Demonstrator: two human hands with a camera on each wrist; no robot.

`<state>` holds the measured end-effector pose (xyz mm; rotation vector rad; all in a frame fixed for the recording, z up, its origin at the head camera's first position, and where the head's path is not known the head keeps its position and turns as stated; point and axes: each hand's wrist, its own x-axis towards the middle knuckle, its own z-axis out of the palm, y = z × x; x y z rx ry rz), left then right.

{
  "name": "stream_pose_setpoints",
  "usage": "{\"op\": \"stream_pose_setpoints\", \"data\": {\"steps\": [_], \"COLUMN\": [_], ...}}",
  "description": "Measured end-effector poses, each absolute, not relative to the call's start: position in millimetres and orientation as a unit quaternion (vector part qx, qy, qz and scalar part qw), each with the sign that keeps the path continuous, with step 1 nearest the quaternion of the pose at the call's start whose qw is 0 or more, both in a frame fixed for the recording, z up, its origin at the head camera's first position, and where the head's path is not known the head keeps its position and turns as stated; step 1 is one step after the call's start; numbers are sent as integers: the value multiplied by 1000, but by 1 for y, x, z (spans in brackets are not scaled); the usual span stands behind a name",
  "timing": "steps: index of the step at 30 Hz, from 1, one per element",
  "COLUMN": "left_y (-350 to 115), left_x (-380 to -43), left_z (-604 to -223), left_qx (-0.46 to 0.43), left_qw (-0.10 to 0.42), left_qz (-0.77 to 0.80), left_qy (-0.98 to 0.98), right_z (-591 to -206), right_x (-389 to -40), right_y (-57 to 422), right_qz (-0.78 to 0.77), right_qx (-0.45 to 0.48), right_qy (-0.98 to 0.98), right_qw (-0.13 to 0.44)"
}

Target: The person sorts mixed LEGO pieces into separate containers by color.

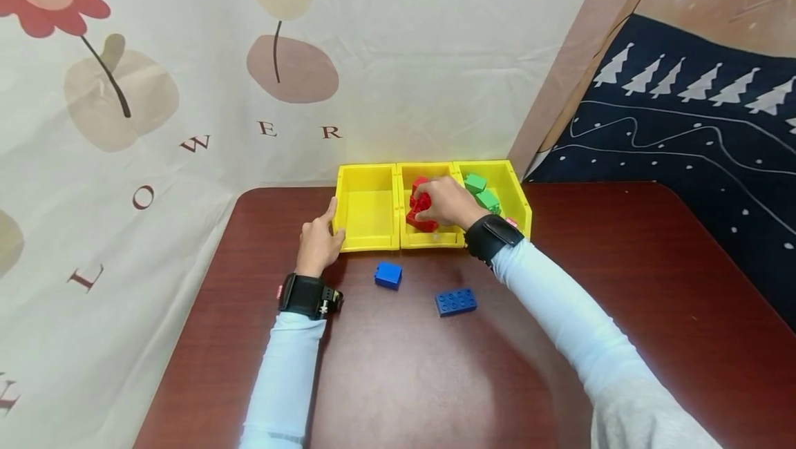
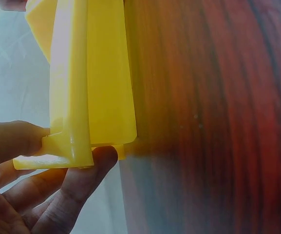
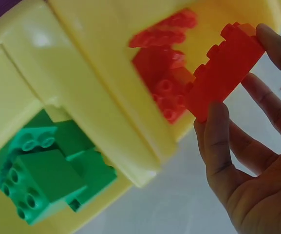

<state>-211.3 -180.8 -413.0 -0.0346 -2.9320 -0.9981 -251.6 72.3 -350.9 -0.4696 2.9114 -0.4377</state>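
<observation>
Three yellow bins (image 1: 398, 238) stand side by side at the back of the table. My left hand (image 1: 317, 247) grips the left bin's outer corner, with thumb and fingers on either side of the yellow edge (image 2: 68, 146). Over the middle bin, my right hand (image 1: 449, 200) pinches a red toy brick (image 3: 228, 70) between thumb and fingers. More red bricks (image 3: 162, 73) lie in that middle bin, partly hidden by the hand in the head view. Several green bricks (image 3: 47, 178) sit in the right bin. The left bin's floor (image 1: 368, 208) shows bare.
Two blue bricks lie on the brown table in front of the bins: a smaller one (image 1: 388, 275) and a longer studded one (image 1: 456, 302). A printed cloth (image 1: 423, 76) hangs behind the table, and a dark blue cloth (image 1: 678, 138) hangs at the right.
</observation>
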Motion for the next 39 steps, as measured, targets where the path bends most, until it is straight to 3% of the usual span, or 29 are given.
{"op": "stream_pose_setpoints", "data": {"steps": [29,34,39], "left_y": [-180,-181,-182], "left_x": [-212,-211,-211], "left_z": [-413,-416,-417], "left_qx": [-5,-21,-35], "left_qw": [20,29,51], "left_qz": [-324,-324,-324], "left_qy": [-946,-945,-944], "right_z": [-377,-367,-353], "right_x": [-256,-241,-204], "right_y": [77,86,99], "right_qz": [-140,-172,-184], "right_qx": [-172,-197,-267], "right_qy": [974,965,945], "right_qw": [55,20,-48]}}
